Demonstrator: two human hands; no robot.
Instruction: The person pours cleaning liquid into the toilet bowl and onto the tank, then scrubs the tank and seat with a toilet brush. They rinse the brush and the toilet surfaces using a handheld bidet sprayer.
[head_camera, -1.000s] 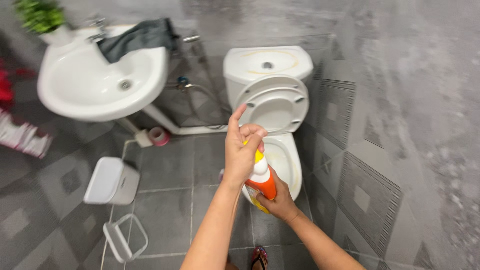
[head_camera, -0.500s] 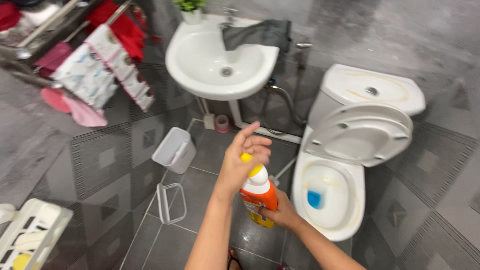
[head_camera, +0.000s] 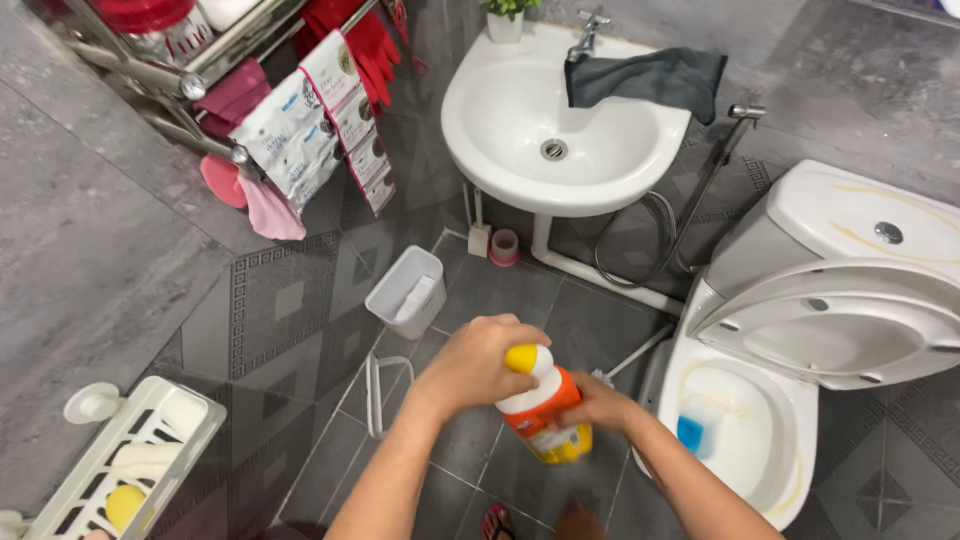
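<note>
We note the toilet (head_camera: 800, 400) at the right of the head view, lid and seat tipped up, bowl open, with a patch of blue liquid low on the near wall of the bowl. The white sink (head_camera: 560, 140) stands at top centre, a grey cloth (head_camera: 650, 80) draped over its right rim. A small white bin (head_camera: 405, 292) sits on the tiled floor below and left of the sink.

Between bin and toilet, in front of our body, we hold the cleaner bottle (head_camera: 545, 415): orange body, white shoulder, yellow cap (head_camera: 522, 358). Its long axis is tilted, cap up and to the left, base down and to the right, toward the bowl side.

Our right hand (head_camera: 590, 405) is wrapped around the body from the right, fingers closed on it; the hold carries the bottle. Our left hand (head_camera: 470, 365) lies over the neck from the left, fingers curled and touching the cap; whether they pinch it firmly or only rest on it we cannot tell, since the back of the hand hides the fingertips.

Key relation: the cap sits directly under the left fingers, so the left hand is the nearer one to the closure, while the toilet bowl lies to the right of the bottle, just beside the right forearm.
</note>
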